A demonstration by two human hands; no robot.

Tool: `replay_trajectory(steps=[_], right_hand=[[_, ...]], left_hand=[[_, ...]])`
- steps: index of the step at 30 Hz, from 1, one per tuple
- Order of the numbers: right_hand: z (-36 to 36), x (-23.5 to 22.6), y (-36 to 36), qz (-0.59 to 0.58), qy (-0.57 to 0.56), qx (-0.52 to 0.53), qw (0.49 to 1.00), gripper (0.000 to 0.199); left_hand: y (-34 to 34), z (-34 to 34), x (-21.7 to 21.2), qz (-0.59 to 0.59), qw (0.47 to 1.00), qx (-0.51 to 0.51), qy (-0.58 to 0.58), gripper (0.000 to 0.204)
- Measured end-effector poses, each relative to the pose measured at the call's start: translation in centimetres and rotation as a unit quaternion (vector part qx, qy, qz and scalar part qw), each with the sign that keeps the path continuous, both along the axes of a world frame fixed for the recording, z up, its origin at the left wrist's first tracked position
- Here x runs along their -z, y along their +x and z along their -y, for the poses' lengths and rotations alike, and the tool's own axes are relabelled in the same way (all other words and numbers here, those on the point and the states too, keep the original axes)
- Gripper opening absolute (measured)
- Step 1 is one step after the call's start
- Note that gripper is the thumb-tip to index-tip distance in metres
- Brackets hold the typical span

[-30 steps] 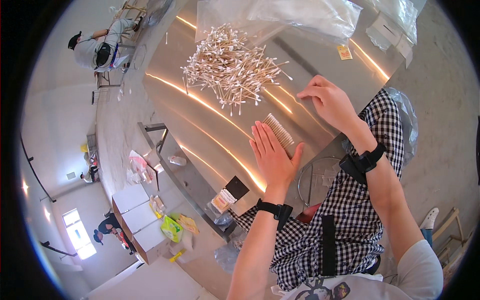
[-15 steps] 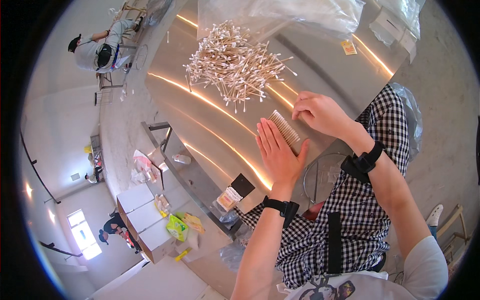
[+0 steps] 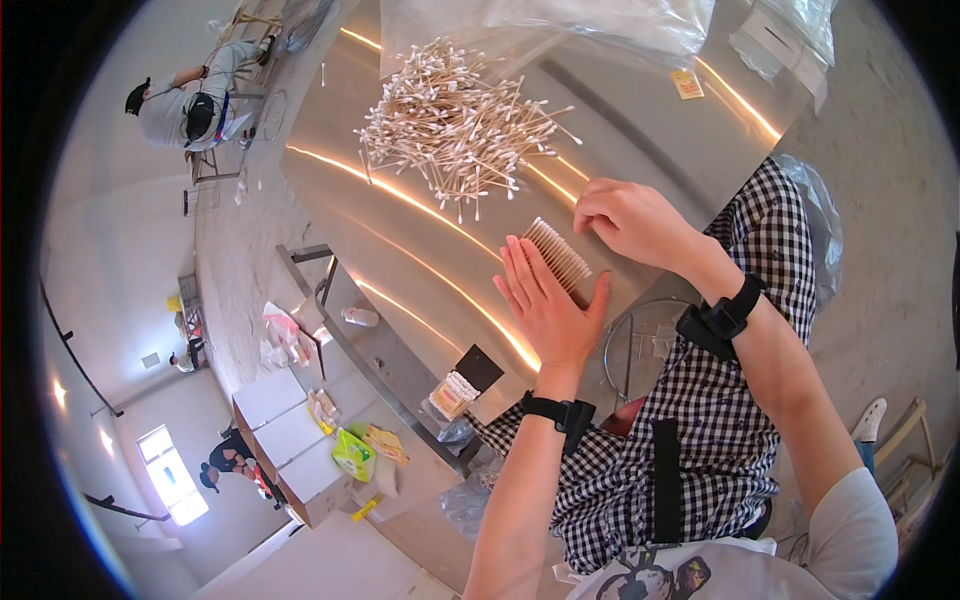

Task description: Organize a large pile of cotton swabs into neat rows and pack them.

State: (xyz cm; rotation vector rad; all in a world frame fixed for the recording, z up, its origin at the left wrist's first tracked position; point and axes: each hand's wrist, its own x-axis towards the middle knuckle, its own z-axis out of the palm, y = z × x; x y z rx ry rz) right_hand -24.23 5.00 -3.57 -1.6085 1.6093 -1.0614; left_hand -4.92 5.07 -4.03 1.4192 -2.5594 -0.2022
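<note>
On the metal table, a row of cotton swabs [image 3: 559, 256] lies side by side in a flat sheet. My left hand [image 3: 552, 312] rests along its left edge, fingers stretched out and thumb spread at the near end. Just right of the row, my right hand [image 3: 632, 222] has its fingers curled in, the tips low over the tabletop. Whatever those fingers may hold is hidden. A loose heap of cotton swabs [image 3: 455, 130] lies farther off, pointing every way.
Clear plastic bags [image 3: 600, 25] cover the table's far edge, with a small yellow card [image 3: 687, 84] nearby. A packet of swabs [image 3: 455, 394] sits beside a black square [image 3: 480, 368] at the near left corner. White boxes [image 3: 275, 400] stand left; people work beyond.
The view has shifted slightly. My left hand's fingers have spread a little and more of the swab row shows beside them. My right hand stays curled near the row.
</note>
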Motion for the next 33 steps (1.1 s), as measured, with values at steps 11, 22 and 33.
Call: replay_trajectory(steps=[11, 22, 33], right_hand=[[-0.2, -0.4, -0.1, -0.002, 0.005, -0.030, 1.000, 0.014], [-0.6, -0.9, 0.5, -0.037, 0.022, -0.097, 0.994, 0.017], [-0.5, -0.4, 0.8, -0.060, -0.002, -0.105, 0.993, 0.015]], left_hand=[[-0.1, 0.3, 0.2, 0.027, 0.999, 0.030, 0.025, 0.105], [-0.1, 0.4, 0.4, 0.024, 0.999, 0.027, 0.020, 0.104], [-0.2, 0.5, 0.4, 0.016, 0.999, 0.030, 0.014, 0.104]])
